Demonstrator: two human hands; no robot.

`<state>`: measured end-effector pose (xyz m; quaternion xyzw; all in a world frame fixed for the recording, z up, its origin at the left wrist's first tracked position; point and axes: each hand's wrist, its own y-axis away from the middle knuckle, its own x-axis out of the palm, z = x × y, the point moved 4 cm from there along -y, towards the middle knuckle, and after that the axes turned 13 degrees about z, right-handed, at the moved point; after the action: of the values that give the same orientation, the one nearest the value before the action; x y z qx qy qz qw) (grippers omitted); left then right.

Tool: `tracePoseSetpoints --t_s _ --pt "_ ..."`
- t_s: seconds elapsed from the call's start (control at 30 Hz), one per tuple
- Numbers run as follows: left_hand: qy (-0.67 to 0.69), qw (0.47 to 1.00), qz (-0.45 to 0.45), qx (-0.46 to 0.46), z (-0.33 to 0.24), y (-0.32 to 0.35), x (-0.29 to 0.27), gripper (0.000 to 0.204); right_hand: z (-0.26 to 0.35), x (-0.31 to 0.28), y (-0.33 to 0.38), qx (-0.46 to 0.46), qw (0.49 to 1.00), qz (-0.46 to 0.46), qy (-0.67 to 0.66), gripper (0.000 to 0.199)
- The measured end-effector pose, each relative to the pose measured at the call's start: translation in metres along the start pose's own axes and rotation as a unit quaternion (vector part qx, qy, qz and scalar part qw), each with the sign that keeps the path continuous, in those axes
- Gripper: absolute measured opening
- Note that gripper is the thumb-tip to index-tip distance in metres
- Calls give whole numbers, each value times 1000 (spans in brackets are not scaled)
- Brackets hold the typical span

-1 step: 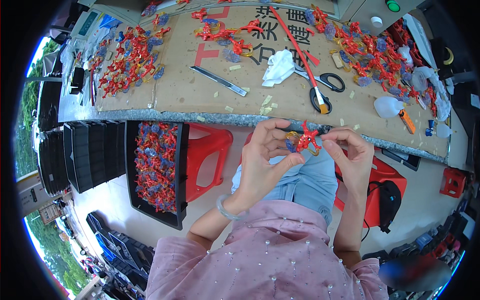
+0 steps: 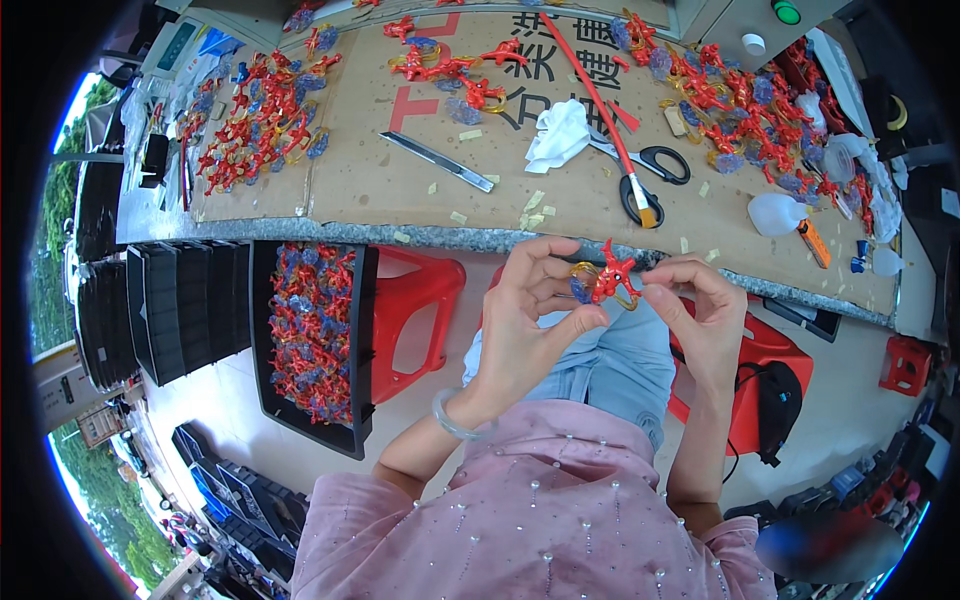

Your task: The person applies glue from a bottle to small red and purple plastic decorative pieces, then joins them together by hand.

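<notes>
Figurine [image 2: 614,277], glossy red, blue and yellow, is finger-pinched by left hand [image 2: 530,320] and right hand [image 2: 706,312].

Workbench: long, across the upper half of the frame, its speckled grey front edge [image 2: 450,238] bowed by the lens, brown cardboard sheet [image 2: 350,185] on top.
Machine housing: pale, at the upper right, with a round green button [image 2: 785,11].
Stools: red plastic stool [image 2: 391,340] left of centre, another red stool [image 2: 765,345] right of centre, a small red stool [image 2: 905,365] near the right rim.
Storage: stacked black bins [image 2: 190,310] at middle left, more black crates [image 2: 240,500] at lower left.
Floor [image 2: 835,400]: pale, smooth.
Outdoors: green trees [image 2: 100,490] along the left rim.
Light: bright daylight at left.
</notes>
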<state>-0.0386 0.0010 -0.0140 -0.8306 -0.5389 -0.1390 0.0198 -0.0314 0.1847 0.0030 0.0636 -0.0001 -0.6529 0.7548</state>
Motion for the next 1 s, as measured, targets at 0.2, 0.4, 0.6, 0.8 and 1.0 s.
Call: tracePoseSetpoints --t_s 0.2,0.4,0.6,0.8,1.0 --pt "23 1000 -15 2 -1 2 -3 60 3 7 0 -5 998 34 50 14" --pt "70 997 -11 -6 -1 6 -7 58 0 12 -3 -4 998 34 46 11" --pt "115 993 -7 -5 4 10 -12 57 4 17 -5 9 998 32 45 8" --pt "165 985 14 -41 0 8 -13 51 8 18 -6 19 998 31 43 8" --pt "165 985 -56 -18 -1 29 -36 46 3 36 -11 40 997 55 36 8"
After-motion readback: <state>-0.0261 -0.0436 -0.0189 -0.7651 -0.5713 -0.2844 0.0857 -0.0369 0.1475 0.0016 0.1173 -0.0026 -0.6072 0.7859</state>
